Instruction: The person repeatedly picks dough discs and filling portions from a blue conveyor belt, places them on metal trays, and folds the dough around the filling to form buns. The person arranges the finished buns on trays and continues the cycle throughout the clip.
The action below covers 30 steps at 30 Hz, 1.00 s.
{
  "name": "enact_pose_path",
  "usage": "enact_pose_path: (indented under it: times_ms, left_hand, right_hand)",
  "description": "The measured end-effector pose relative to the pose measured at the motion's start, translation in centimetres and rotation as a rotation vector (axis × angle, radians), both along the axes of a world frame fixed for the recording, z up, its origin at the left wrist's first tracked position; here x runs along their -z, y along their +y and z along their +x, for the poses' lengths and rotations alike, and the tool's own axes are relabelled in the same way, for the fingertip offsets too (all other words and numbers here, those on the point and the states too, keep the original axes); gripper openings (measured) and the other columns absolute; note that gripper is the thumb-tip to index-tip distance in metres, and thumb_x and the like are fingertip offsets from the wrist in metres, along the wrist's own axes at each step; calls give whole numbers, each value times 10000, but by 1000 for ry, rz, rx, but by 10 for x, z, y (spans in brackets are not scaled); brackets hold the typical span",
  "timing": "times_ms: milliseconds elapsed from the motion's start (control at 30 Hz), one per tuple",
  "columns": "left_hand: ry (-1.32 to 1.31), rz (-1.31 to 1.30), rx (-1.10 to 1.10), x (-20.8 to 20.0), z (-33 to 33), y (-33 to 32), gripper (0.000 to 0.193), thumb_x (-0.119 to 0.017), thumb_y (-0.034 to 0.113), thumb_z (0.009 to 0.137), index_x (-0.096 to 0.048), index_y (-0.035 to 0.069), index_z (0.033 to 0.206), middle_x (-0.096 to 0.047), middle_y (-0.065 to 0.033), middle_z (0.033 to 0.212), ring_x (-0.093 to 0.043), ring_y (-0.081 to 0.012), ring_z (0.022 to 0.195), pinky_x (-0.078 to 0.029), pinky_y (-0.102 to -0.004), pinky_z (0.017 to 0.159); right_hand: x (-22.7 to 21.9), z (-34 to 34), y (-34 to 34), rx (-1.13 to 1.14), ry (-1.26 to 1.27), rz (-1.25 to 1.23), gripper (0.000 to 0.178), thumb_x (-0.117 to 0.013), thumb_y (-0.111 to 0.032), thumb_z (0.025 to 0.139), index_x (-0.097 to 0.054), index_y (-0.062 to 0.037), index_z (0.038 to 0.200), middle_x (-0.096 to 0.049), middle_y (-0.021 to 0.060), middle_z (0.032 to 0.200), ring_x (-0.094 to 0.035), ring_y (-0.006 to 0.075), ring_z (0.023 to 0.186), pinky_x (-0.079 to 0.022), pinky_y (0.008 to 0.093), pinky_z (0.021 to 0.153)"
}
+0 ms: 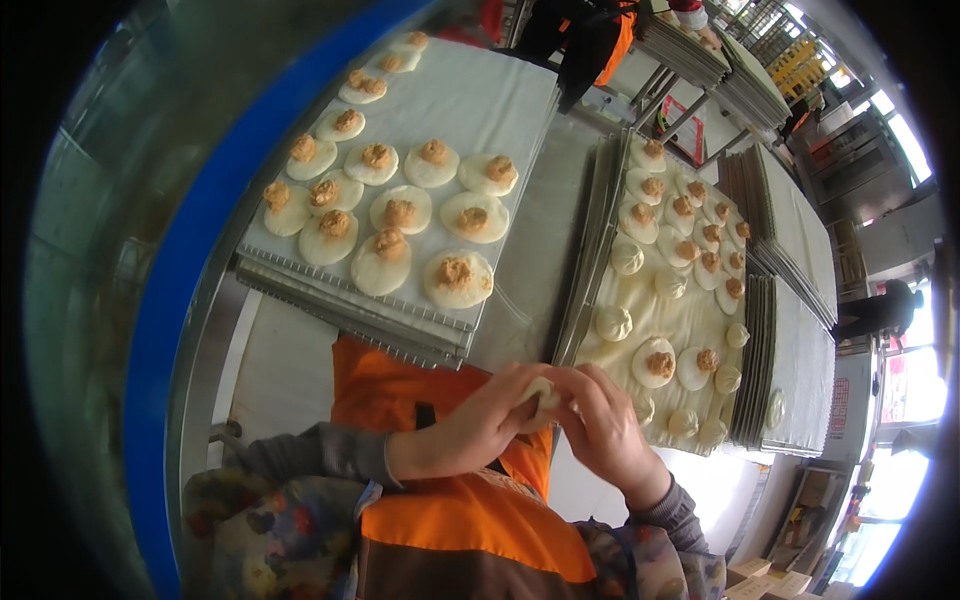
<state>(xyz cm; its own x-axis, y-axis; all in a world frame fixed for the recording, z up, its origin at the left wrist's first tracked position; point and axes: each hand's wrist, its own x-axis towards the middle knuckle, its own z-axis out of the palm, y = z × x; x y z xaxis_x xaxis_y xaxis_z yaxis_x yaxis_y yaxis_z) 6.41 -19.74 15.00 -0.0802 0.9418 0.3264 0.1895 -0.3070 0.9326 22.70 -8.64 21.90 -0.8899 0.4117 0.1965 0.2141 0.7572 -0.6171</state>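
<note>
Close in front of my orange apron, both hands meet around a small filled bun [541,396] of pale dough. My left hand [475,425] cups it from the left, its fingers wrapped about the dough. From the right, my right hand [608,428] has its fingers bent and pressed to the bun's edge. Most of the bun is hidden by the fingers. Beyond my left hand, a lined tray [470,85] carries several flat dough rounds with brown filling on top, such as the nearest round [458,279]. Right of my hands, another tray [640,310] holds pleated buns [613,322] and open filled rounds [655,362].
A blue edge [165,350] curves along the left. Stacked lined trays [800,350] stand to the far right. Farther off, more stacked trays [690,50] rest on a rack, and another person in dark and orange clothing [590,45] is at the top.
</note>
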Motion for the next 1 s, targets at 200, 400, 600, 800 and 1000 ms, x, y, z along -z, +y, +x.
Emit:
enact_pose_path:
  times_ms: [200, 400, 600, 800, 1000]
  left_hand:
    - [-429, -506, 364, -1, -21, 6, 307, -477, 17, 1047, -466, 29, 1353, -556, -145, 1165, -608, -204, 988, -513, -323, 898]
    - [-657, -404, 201, -4, -9, 5, 381, -482, 28, 1050, -443, 38, 1428, -589, -77, 1116, -606, -144, 910, -544, -269, 781]
    - [-591, -583, 135, 5, 0, -4, 420, -520, 52, 1053, -427, 44, 1462, -581, -78, 1167, -609, -135, 915, -538, -270, 813]
    - [-149, -112, 36, 6, 5, -3, 375, -437, 27, 1075, -435, 44, 1449, -556, -61, 1163, -580, -154, 1034, -500, -283, 897]
    - [99, -158, 191, 2, -18, 6, 361, -449, 45, 1066, -443, 12, 1426, -579, -97, 1191, -598, -194, 1094, -496, -323, 951]
  right_hand:
    - [-6, -6, 1, -97, -12, 210, 373, -739, -39, 789, -623, 0, 1142, -605, 109, 973, -643, 299, 871, -536, 413, 773]
    - [-3, 1, -1, -19, -24, 98, 344, -738, -31, 786, -639, -13, 1115, -629, 113, 991, -651, 290, 875, -550, 402, 746]
    - [2, 1, -1, -69, -15, 237, 330, -729, -31, 784, -638, -15, 1100, -627, 116, 1000, -649, 301, 871, -548, 405, 749]
    - [-6, -1, -3, -83, -57, 210, 335, -738, -84, 777, -623, -20, 1085, -619, 107, 997, -653, 284, 874, -540, 403, 773]
    - [-2, -4, -1, -130, 3, 298, 314, -704, -49, 788, -620, -21, 1089, -610, 108, 969, -643, 304, 866, -536, 416, 773]
